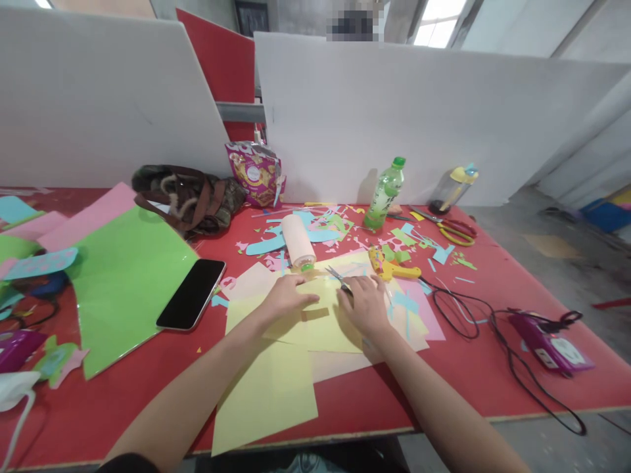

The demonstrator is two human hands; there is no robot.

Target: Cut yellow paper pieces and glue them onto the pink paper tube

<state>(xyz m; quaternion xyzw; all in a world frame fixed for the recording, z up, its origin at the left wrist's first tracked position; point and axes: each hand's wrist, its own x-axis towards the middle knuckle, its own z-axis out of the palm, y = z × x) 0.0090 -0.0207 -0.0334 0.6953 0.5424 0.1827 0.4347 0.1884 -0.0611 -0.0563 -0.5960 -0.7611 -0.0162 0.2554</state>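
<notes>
My left hand (pixel 284 297) lies flat, fingers stretched out, pressing on a yellow paper sheet (pixel 325 322) in the middle of the red table (pixel 148 381). My right hand (pixel 365 303) is closed round small scissors (pixel 339 278), whose blades point up-left over the same yellow sheet. More yellow and pale pink sheets lie under and in front of both hands; one yellow sheet (pixel 269 394) reaches the near table edge.
A black phone (pixel 192 293) rests on a large green sheet (pixel 123 282) to the left. Behind the hands: a roll (pixel 298 240), paper scraps, a yellow tool (pixel 389 265), a green bottle (pixel 384 194), red scissors (pixel 453 228). A purple device (pixel 547 341) with black cable sits right.
</notes>
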